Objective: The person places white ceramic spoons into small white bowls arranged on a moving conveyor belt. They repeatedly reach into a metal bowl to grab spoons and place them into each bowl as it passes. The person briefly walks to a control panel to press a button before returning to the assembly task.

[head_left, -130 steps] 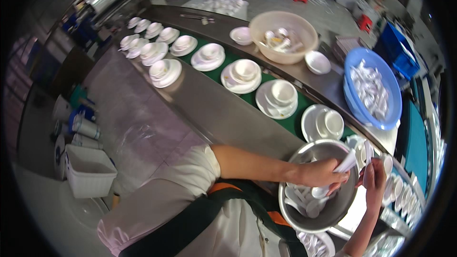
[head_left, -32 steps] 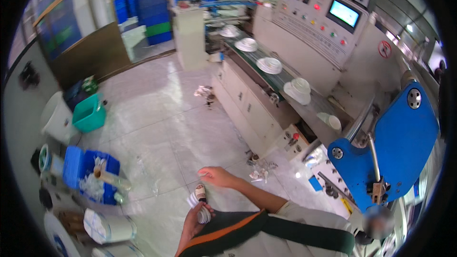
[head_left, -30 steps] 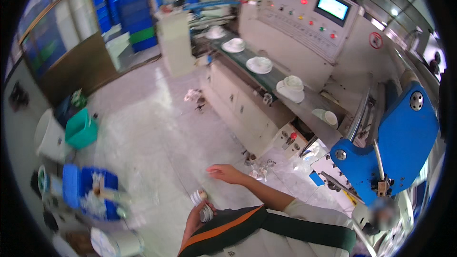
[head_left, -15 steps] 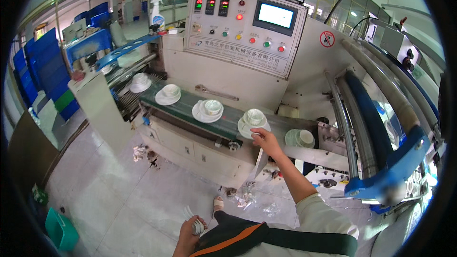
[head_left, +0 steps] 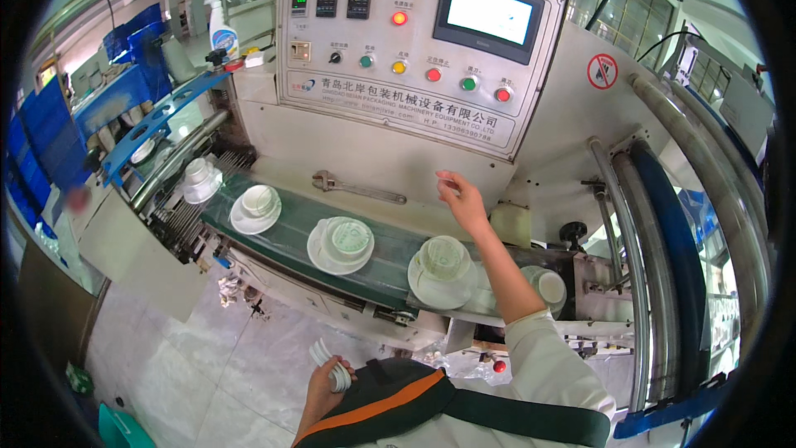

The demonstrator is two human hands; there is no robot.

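Note:
My left hand (head_left: 331, 377) is low, in front of my body, closed around a small stack of white soup spoons (head_left: 320, 354). My right hand (head_left: 461, 198) is raised above the far side of the green conveyor belt (head_left: 286, 236), with its fingers loosely bent and apart and nothing visible in them. Below it sits a plate with bowls (head_left: 444, 259), wrapped in clear film. To the left along the belt stand another dish set (head_left: 346, 238), a third set (head_left: 257, 201) and one more (head_left: 200, 179) at the far end. My right forearm partly covers a white cup (head_left: 550, 286) under film.
Behind the belt rises a control panel (head_left: 398, 50) with a lit screen (head_left: 489, 13). A wrench (head_left: 358, 188) lies along the machine's base. Metal rollers (head_left: 655, 274) stand on the right. A spray bottle (head_left: 220, 25) is at the back left, and a green bin (head_left: 123, 427) at the lower left.
My right hand has lifted from the plate's near rim and moved up and away over the belt. My left hand still holds the spoons. The view has come closer to the machine.

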